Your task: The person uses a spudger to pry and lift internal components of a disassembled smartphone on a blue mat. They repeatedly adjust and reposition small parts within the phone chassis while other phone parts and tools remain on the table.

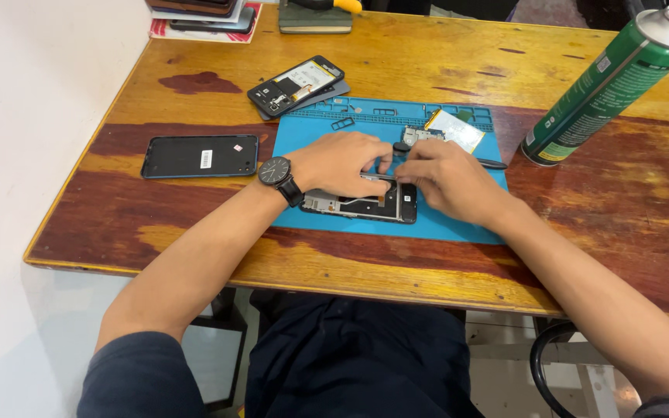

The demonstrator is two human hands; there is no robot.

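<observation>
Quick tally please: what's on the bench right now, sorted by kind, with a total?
Opened phones: 2, one under the left hand and right hand at, one at
Closed dark phone: 1
Blue mat: 1
Green spray can: 1
Loose parts on mat: 2
Total: 7

A green spray can point(612, 83) leans at the far right of the wooden table point(443, 62). A black phone point(200, 156) lies at the left; another opened phone point(296, 85) lies farther back, with books point(315, 18) beyond.
</observation>
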